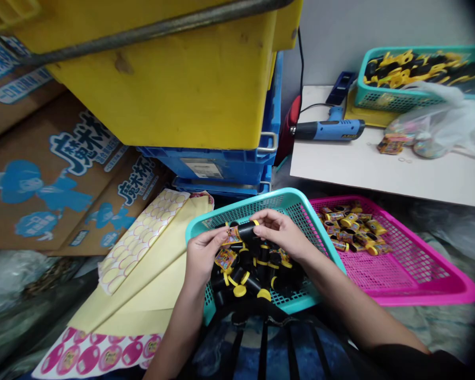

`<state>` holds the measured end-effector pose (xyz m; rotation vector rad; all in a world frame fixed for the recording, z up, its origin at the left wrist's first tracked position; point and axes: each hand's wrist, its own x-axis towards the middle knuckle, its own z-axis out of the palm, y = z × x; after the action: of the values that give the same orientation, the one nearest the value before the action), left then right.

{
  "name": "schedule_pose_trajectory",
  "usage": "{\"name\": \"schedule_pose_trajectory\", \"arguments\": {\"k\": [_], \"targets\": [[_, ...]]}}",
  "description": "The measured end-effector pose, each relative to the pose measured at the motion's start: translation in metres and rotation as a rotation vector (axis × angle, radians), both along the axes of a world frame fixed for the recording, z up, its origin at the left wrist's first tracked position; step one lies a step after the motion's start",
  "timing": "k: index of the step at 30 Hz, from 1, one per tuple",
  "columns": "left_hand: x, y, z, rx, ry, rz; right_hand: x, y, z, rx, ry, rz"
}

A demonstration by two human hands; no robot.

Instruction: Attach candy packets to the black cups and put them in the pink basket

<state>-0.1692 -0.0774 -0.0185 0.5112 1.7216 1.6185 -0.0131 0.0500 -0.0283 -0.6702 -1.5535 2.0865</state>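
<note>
1. The right hand (281, 232) and the left hand (203, 256) both grasp a black tube (247, 230) with a yellow-ringed end, held just above the teal plastic basket (288, 200). Neither hand is released.
2. Grip hazard: the tube is held by the fingertips only. Its smooth surface may slip if pressure drops, and it would then fall back among the loose black tubes (261, 272) in the basket.
3. Label hazard: a printed label (233, 237) sits at the left end of the tube. Whether it is attached or only pinched against the tube cannot be determined. A loose label could shift, crease or drop if the fingers move.
4. Cap hazard: the yellow caps (240, 290) in the basket may catch on one another, so a tube drawn out carelessly could disturb its neighbours or lose a cap.
5. Mix-up hazard: the pink plastic basket (431, 298) stands touching the teal basket and holds labelled tubes (350, 227). Items dropped across the shared edge could mix the two lots.
6. Basket stability: the teal basket sits tilted at the person's lap, so shifted weight could spill its contents onto the yellow sticker sheets (142, 264).
</note>
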Motion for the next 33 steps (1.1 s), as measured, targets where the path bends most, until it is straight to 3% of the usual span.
{"name": "schedule_pose_trajectory", "arguments": {"k": [6, 12, 17, 20, 23, 28, 33], "targets": [[0.005, 0.001, 0.013, -0.031, 0.072, -0.136, 0.001, -0.005, -0.003, 0.118, -0.063, 0.010], [0.014, -0.001, 0.025, -0.013, 0.021, -0.231, -0.003, -0.023, -0.012, 0.195, 0.141, -0.031], [0.021, -0.003, 0.017, 0.088, -0.127, -0.270, -0.008, -0.038, -0.010, -0.366, 0.293, 0.133], [0.024, -0.002, 0.014, 0.103, -0.111, -0.254, -0.012, -0.043, -0.012, -0.469, 0.288, 0.166], [0.027, -0.001, 0.014, 0.072, -0.085, -0.254, -0.012, -0.043, -0.017, -0.414, 0.266, 0.114], [0.029, -0.001, 0.012, 0.035, -0.064, -0.216, -0.010, -0.039, -0.022, -0.154, 0.200, 0.046], [0.030, -0.001, 0.011, 0.029, -0.072, -0.288, -0.008, -0.039, -0.027, -0.207, 0.230, 0.091]]}}
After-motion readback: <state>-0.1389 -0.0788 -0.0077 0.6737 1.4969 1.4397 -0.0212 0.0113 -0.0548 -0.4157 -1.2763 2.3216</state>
